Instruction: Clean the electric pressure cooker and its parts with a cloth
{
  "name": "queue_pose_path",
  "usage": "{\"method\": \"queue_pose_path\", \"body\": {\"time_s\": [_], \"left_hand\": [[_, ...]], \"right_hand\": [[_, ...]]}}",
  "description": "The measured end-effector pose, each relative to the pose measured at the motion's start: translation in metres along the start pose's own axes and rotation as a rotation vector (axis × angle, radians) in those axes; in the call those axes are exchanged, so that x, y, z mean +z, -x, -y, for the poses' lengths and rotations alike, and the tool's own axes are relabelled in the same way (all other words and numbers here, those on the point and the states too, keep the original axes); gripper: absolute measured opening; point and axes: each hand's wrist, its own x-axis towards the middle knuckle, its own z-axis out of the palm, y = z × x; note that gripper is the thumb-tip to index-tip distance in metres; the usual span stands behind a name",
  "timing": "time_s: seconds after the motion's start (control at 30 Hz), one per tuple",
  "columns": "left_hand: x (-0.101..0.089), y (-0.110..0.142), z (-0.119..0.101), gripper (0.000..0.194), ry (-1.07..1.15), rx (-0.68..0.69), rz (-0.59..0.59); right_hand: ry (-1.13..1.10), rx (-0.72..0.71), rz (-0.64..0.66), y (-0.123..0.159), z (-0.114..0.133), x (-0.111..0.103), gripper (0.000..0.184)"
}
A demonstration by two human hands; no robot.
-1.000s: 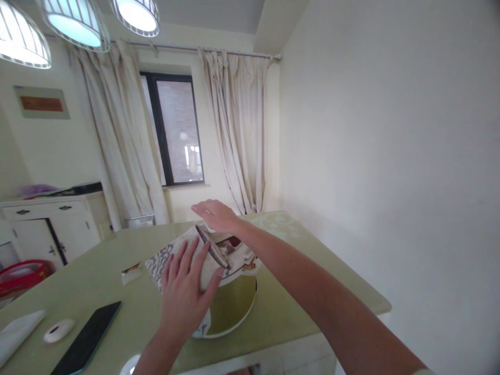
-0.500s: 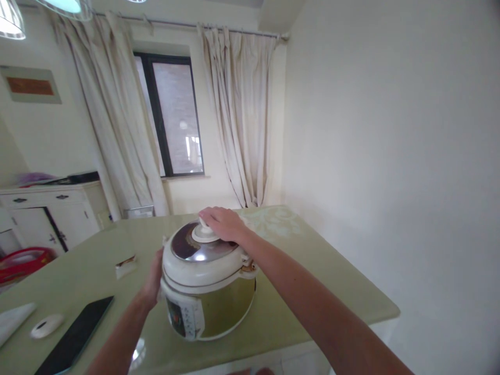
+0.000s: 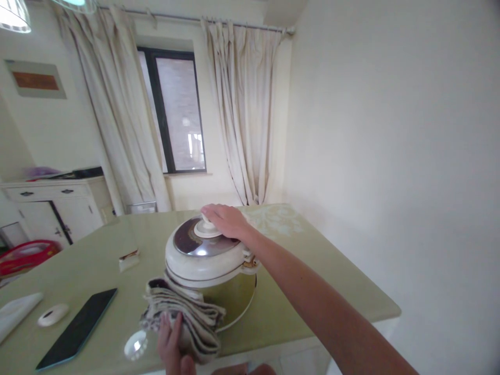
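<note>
A white electric pressure cooker point(image 3: 207, 270) with a shiny dark-topped lid stands upright on the pale green table point(image 3: 297, 307). My right hand point(image 3: 226, 221) is closed over the knob on top of the lid, its forearm crossing the cooker's right side. Low at the front, my left hand point(image 3: 174, 341) holds a folded, greyish striped cloth point(image 3: 189, 312) against the cooker's body. The cloth covers the control panel and the lower left of the front wall. Part of the glossy, greenish body shows to the right of it.
Left of the cooker lie a dark tablet-like slab point(image 3: 78, 330), a white oval object point(image 3: 52, 315) and a small packet point(image 3: 128, 259). A white item point(image 3: 17, 312) sits at the table's left edge. A white cabinet point(image 3: 50, 205) and red basket point(image 3: 29, 255) stand beyond; a wall point(image 3: 390, 156) rises at right.
My left hand has moved from the cooker's left side down to its front, where the folded cloth now shows in it. My right hand stays on the lid knob.
</note>
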Motion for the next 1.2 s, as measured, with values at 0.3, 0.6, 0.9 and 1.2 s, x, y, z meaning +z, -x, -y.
{"method": "queue_pose_path", "body": {"time_s": [0.3, 0.6, 0.9, 1.2], "left_hand": [[-0.043, -0.134, -0.045, 0.091, 0.082, 0.043, -0.106], [-0.072, -0.225, -0.088, 0.05, -0.137, 0.414, 0.141], [-0.032, -0.118, -0.068, 0.069, -0.165, 0.782, 0.012], [-0.041, -0.177, -0.003, 0.068, 0.471, -0.533, 0.024]], "right_hand": [[-0.03, 0.039, -0.014, 0.002, 0.002, -0.002, 0.054], [-0.334, 0.106, -0.109, -0.001, -0.007, -0.001, 0.051], [-0.299, 0.148, -0.071, 0.005, -0.004, -0.009, 0.053], [-0.257, 0.191, -0.062, 0.005, -0.003, -0.01, 0.051]]}}
